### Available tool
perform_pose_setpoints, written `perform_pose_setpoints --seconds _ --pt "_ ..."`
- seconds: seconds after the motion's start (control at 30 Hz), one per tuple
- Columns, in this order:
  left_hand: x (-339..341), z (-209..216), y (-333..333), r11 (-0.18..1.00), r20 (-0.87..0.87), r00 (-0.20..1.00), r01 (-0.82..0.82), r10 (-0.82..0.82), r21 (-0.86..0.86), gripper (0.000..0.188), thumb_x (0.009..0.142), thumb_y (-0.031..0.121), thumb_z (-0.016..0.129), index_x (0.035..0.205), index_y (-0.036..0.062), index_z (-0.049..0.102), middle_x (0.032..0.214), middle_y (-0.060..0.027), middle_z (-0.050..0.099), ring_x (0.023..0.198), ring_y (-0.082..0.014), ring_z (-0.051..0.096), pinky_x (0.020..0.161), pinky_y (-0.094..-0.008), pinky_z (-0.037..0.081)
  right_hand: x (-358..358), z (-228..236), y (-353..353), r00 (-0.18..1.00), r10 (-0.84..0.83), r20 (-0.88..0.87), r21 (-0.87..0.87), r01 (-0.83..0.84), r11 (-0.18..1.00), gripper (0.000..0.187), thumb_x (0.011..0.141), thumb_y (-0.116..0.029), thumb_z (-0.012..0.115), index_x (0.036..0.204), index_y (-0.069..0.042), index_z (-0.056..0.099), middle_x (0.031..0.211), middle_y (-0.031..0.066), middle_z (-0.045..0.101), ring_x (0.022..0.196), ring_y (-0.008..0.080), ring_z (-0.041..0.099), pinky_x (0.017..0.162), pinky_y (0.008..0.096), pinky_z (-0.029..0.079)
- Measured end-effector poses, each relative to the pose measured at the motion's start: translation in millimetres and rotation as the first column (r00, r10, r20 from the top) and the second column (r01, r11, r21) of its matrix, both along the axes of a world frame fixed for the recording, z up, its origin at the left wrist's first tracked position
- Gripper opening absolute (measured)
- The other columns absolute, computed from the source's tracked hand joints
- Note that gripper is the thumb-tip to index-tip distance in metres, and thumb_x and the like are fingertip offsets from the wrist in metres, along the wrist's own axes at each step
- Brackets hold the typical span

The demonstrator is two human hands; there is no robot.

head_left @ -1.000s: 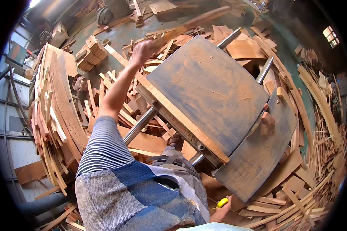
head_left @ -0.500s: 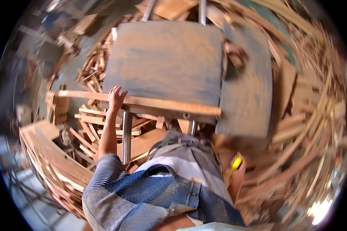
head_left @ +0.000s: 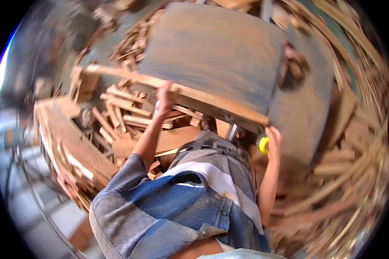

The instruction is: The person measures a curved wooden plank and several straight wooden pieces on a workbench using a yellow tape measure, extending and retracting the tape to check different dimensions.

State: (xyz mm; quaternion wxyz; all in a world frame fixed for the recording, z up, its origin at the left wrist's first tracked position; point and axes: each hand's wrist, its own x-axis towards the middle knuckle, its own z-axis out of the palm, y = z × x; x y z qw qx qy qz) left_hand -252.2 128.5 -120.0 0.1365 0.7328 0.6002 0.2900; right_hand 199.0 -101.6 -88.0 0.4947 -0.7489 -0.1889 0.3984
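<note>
A long wooden strip (head_left: 212, 100) lies along the near edge of a large flat board (head_left: 216, 47), whose face is brown with bluish-grey smears. My left hand (head_left: 166, 95) is closed around the strip near its middle, slightly blurred. At the strip's right end is my right hand (head_left: 274, 136), its fingers curled. It holds a small round yellow and dark tape measure (head_left: 263, 145) on its inner side. Whether the right fingertips touch the strip I cannot tell.
Wood offcuts (head_left: 127, 105) are heaped below the strip at left. A stack of planks (head_left: 80, 142) stands farther left. A second smeared panel (head_left: 309, 103) adjoins the board's right side. Long loose strips (head_left: 345, 177) cover the right. Metal legs (head_left: 232, 132) show beneath the board.
My right hand has risen with the tape measure to the strip's right end. My left hand has closed more around the strip. The view has turned, so the board sits higher and tilted.
</note>
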Motion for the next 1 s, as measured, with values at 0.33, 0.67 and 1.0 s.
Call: perform_pose_setpoints --seconds 0.33,0.67,1.0 --pt "33 6 -82 0.898 0.446 0.827 -0.147 0.342 -0.416 0.058 0.088 0.030 0.075 0.130 -0.0067 0.060 0.125 -0.0279 0.065 0.121 -0.0392 0.062 0.105 -0.0454 0.049 25 -38 36 0.919 0.393 -0.036 -0.275 -0.387 0.880 0.035 0.094 -0.030 0.073 0.085 0.002 0.063 0.081 0.0018 0.056 0.070 0.0131 0.050 0.061 0.0332 0.044" --pt "35 24 -45 0.692 0.697 -0.034 -0.100 0.716 -0.715 0.043 0.102 0.035 0.064 0.129 0.0026 0.055 0.128 -0.0130 0.062 0.115 -0.0231 0.062 0.094 -0.0359 0.053 25 73 31 0.922 0.292 -0.256 -0.035 -0.310 0.950 0.033 0.094 -0.031 0.074 0.113 -0.006 0.064 0.081 0.0016 0.059 0.063 0.0105 0.056 0.051 0.0235 0.046" --pt "20 52 15 0.649 0.452 -0.584 0.176 0.674 -0.740 0.079 0.099 0.076 0.035 0.131 0.0081 0.058 0.120 -0.0136 0.067 0.115 -0.0326 0.062 0.106 -0.0574 0.046 -16 130 -13 0.854 0.473 0.219 0.052 -0.494 0.868 0.036 0.094 -0.023 0.074 0.120 0.000 0.063 0.094 0.0080 0.066 0.078 0.0176 0.061 0.074 0.0312 0.050"
